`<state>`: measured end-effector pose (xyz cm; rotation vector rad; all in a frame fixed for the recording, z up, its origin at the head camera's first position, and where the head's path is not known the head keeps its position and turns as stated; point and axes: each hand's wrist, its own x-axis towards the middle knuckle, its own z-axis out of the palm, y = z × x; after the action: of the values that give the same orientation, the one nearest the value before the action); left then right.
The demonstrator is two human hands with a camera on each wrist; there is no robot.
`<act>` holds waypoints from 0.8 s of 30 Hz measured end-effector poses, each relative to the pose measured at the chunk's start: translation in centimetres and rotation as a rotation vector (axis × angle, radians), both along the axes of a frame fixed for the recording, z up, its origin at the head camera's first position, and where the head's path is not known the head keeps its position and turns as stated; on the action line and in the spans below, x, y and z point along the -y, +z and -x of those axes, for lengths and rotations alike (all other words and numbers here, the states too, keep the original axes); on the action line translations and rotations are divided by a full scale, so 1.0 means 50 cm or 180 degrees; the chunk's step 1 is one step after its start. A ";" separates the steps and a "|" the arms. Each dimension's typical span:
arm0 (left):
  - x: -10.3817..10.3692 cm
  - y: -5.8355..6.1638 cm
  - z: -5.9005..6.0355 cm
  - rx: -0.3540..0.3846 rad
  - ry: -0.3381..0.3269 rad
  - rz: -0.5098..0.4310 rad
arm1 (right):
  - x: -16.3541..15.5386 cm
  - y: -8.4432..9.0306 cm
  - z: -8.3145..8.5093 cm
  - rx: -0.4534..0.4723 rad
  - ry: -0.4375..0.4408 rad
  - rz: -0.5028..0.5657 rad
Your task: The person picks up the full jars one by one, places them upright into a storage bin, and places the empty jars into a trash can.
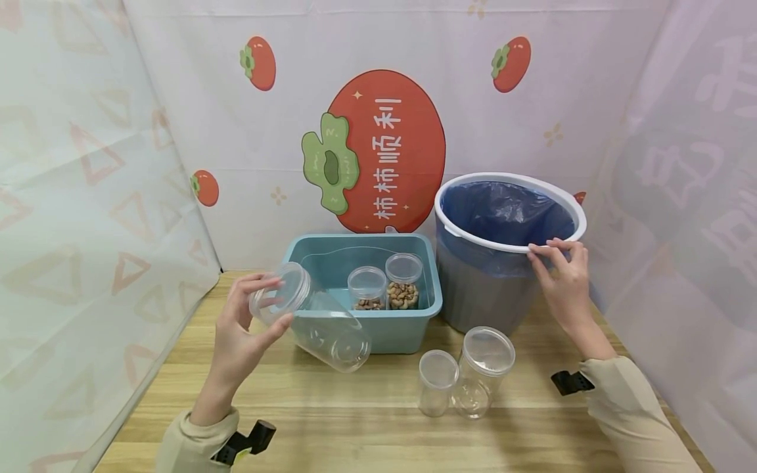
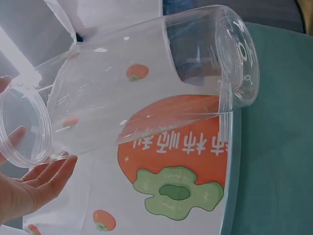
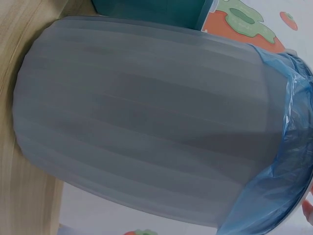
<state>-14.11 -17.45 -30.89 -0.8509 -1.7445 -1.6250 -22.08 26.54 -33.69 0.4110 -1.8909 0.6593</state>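
Note:
My left hand (image 1: 236,335) grips a large clear plastic jar (image 1: 334,338) near its lidded end. Nothing shows inside the jar, which tilts in front of the blue tub (image 1: 361,332) with its base pointing down and right. The left wrist view shows fingers (image 2: 56,178) against the ridged lid end. At the front rim of a grey trash can (image 1: 485,295), my right hand (image 1: 562,282) pinches the white ring (image 1: 503,244) over a blue bag (image 1: 508,207). Only fingertips (image 3: 308,210) of that hand show in the right wrist view.
Inside the tub stand two lidded jars, one with cashews (image 1: 403,295) and one with brown nuts (image 1: 369,303). Two clear lidded jars, a small one (image 1: 436,387) and a taller one (image 1: 481,381), stand on the wooden table (image 1: 355,427) before the can. Printed cloth walls surround the table.

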 end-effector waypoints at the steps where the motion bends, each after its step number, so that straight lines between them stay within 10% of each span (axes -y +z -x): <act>1: -0.003 0.004 0.000 0.0010 -0.0018 -0.0042 | 0.000 0.000 0.000 0.0001 -0.0002 0.0004; 24: -0.105 0.096 0.057 -0.0029 0.0117 -0.0502 | 0.002 0.000 0.000 -0.0002 -0.0015 0.0003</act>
<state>-16.98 -12.19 -26.09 -0.7466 -1.5921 -1.7060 -22.10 26.44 -33.70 0.4059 -1.8904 0.6567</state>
